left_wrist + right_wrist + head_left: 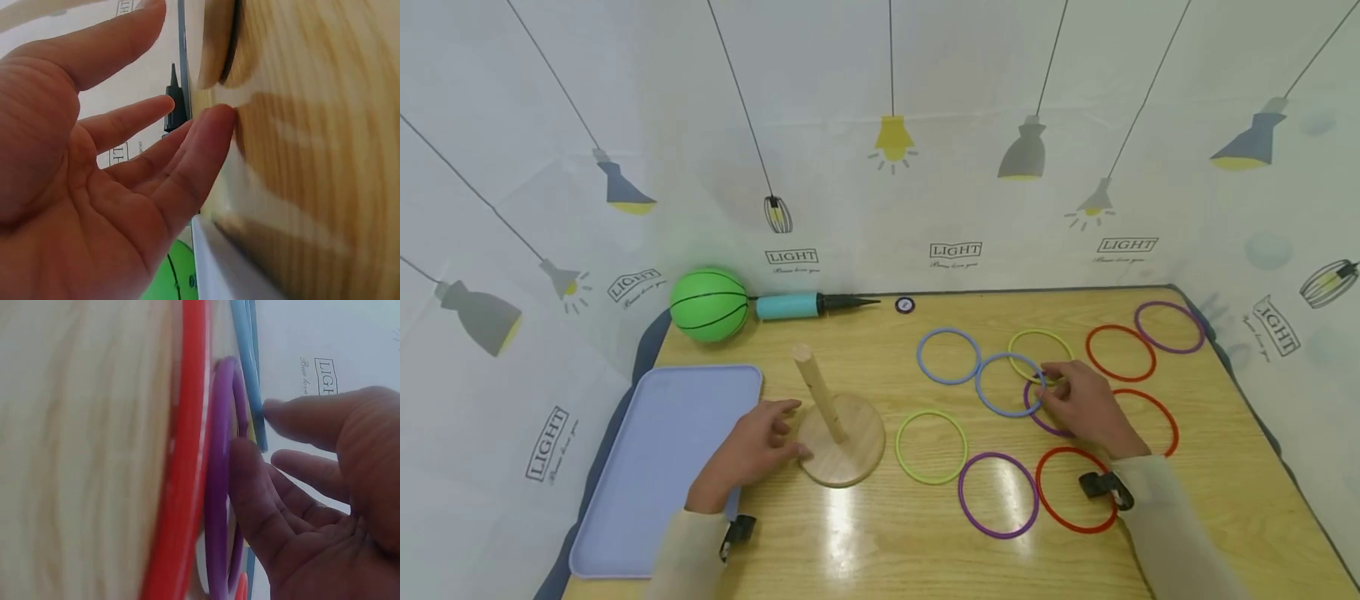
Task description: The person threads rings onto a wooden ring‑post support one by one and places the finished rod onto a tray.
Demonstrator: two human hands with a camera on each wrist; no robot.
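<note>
A wooden post on a round base (841, 467) stands upright left of the middle of the table. Beside it my left hand (752, 446) has its fingers spread and loosely bent, thumb tip right at the base's edge in the head view. On the right, my right hand (1086, 408) pinches the edge of a blue ring (1000, 409) between thumb and fingers. That ring overlaps a yellow ring (1037, 332) and a purple ring (1051, 429). In the right wrist view the thumb meets the blue ring (250, 369), while a lower finger lies against the purple ring (217, 475).
Another blue ring (922, 367), a yellow-green ring (931, 412), a second purple ring (997, 455) and several red rings (1120, 327) lie around. A lilac tray (681, 450) sits left, behind it a green ball (709, 304) and a blue pump (787, 307). A patterned curtain (850, 217) encloses the table.
</note>
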